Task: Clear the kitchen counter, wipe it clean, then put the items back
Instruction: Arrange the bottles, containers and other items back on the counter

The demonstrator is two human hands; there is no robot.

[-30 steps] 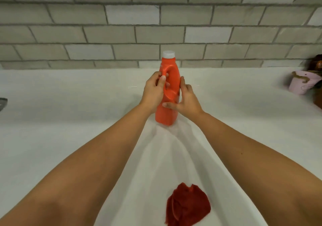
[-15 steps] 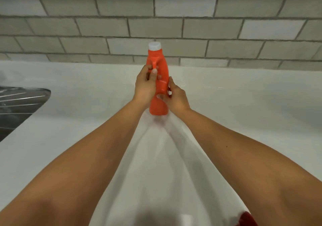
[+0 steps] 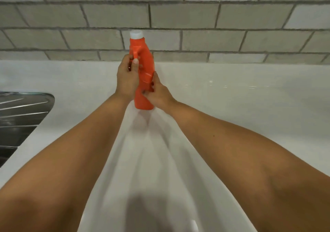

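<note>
An orange bottle [image 3: 145, 65] with a white cap and a moulded handle stands upright near the back of the white counter [image 3: 232, 110], close to the wall. My left hand [image 3: 125, 79] grips its handle, thumb up along the front. My right hand [image 3: 159, 93] holds the lower right side of the bottle with curled fingers. Whether the bottle's base touches the counter I cannot tell.
A steel sink drainer [image 3: 21, 119] lies at the left edge. A grey block wall [image 3: 196, 17] runs along the back of the counter.
The view has swung left and up: the red cloth and the pink pot at the right have left the frame and the sink drainer has come in. Both hands keep hold of the bottle.
</note>
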